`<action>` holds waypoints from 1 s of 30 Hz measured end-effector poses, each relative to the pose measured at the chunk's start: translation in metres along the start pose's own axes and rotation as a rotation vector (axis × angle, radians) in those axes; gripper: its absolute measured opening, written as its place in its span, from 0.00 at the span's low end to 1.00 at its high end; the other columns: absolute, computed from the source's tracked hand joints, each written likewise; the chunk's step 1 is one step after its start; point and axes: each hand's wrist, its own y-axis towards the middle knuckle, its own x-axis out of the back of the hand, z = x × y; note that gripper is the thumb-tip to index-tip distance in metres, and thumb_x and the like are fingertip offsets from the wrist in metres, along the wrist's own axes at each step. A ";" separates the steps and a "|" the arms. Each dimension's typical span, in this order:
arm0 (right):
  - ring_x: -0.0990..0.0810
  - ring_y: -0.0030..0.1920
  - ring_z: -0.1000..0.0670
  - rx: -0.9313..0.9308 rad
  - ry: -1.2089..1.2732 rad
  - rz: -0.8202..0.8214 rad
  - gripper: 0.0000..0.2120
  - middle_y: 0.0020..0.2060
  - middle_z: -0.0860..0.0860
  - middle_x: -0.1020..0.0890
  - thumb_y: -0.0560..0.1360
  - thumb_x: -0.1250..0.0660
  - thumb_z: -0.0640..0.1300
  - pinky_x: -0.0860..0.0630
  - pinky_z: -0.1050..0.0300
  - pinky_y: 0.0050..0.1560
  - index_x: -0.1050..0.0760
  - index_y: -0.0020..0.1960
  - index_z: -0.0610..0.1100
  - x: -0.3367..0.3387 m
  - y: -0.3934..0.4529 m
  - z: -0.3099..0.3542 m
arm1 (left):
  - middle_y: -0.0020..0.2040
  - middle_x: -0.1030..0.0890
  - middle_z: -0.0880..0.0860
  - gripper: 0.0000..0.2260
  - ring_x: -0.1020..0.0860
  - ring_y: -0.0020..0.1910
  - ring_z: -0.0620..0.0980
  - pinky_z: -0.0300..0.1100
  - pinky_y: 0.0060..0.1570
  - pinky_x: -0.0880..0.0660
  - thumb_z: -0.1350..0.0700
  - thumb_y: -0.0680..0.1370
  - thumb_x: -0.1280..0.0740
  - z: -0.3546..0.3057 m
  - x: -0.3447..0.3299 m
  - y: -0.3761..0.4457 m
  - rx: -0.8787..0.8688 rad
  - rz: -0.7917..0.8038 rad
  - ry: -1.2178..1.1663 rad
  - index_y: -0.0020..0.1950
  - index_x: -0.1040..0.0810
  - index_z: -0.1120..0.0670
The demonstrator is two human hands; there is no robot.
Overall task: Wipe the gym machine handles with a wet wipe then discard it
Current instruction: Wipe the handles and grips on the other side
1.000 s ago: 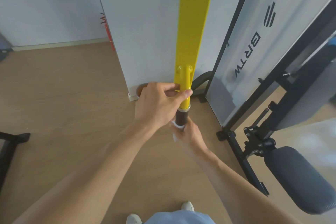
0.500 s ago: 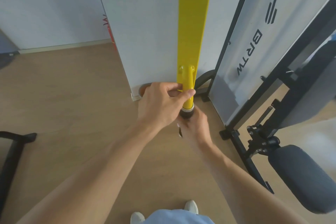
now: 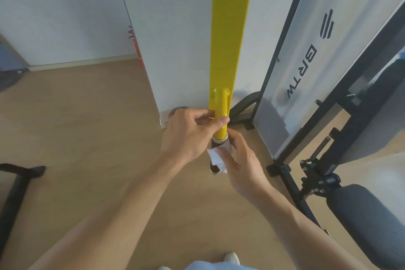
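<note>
A yellow machine arm (image 3: 230,28) runs down the middle of the view and ends in a yellow tube (image 3: 221,114) with a dark handle grip (image 3: 214,167) pointing toward me. My left hand (image 3: 190,136) pinches the yellow tube just above the grip's metal collar. My right hand (image 3: 243,160) is wrapped around the dark grip from the right, pressing a white wet wipe (image 3: 215,156) against it. The wipe covers most of the grip; only the grip's near end shows below it.
A white panel (image 3: 175,39) stands behind the arm. A frosted panel with "BRTW" lettering (image 3: 306,72) in a black frame (image 3: 291,184) is to the right, beside a dark padded roller (image 3: 370,228). A black frame foot (image 3: 13,186) lies at left on the wooden floor.
My right hand has slid back down the grip with the wipe after pushing up to the collar half a second ago. My left hand has kept its hold on the yellow tube.
</note>
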 end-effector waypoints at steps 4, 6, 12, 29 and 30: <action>0.23 0.45 0.55 0.040 -0.088 0.005 0.05 0.43 0.56 0.21 0.81 0.39 0.53 0.28 0.62 0.42 0.32 0.55 0.54 -0.017 0.010 -0.007 | 0.41 0.14 0.38 0.10 0.17 0.42 0.34 0.45 0.50 0.18 0.38 0.70 0.26 -0.002 0.002 -0.001 -0.015 0.002 -0.007 0.46 0.15 0.40; 0.23 0.45 0.51 0.033 -0.256 0.093 0.12 0.43 0.52 0.22 0.81 0.41 0.57 0.27 0.56 0.43 0.32 0.53 0.49 -0.030 0.009 -0.032 | 0.40 0.14 0.37 0.10 0.17 0.43 0.35 0.46 0.51 0.19 0.37 0.70 0.26 0.000 0.002 0.000 -0.010 -0.014 -0.010 0.47 0.15 0.39; 0.25 0.43 0.53 0.083 -0.124 -0.106 0.13 0.41 0.61 0.26 0.79 0.43 0.60 0.30 0.62 0.42 0.33 0.54 0.52 -0.030 0.012 -0.015 | 0.40 0.14 0.36 0.16 0.16 0.44 0.37 0.49 0.50 0.19 0.33 0.68 0.29 0.004 0.002 -0.003 -0.030 -0.017 -0.008 0.50 0.15 0.39; 0.20 0.33 0.53 -0.244 -0.135 -0.031 0.13 0.34 0.53 0.18 0.73 0.37 0.62 0.21 0.45 0.36 0.27 0.46 0.53 -0.045 0.008 -0.033 | 0.39 0.14 0.36 0.17 0.16 0.42 0.36 0.47 0.47 0.18 0.32 0.70 0.30 0.003 -0.004 -0.006 -0.062 -0.060 0.036 0.52 0.15 0.40; 0.20 0.33 0.52 -0.230 -0.117 -0.037 0.12 0.35 0.53 0.17 0.74 0.37 0.62 0.21 0.44 0.37 0.28 0.47 0.53 -0.043 0.009 -0.030 | 0.39 0.14 0.36 0.17 0.16 0.42 0.36 0.47 0.47 0.18 0.32 0.70 0.30 0.003 -0.004 -0.005 -0.060 -0.059 0.041 0.52 0.15 0.40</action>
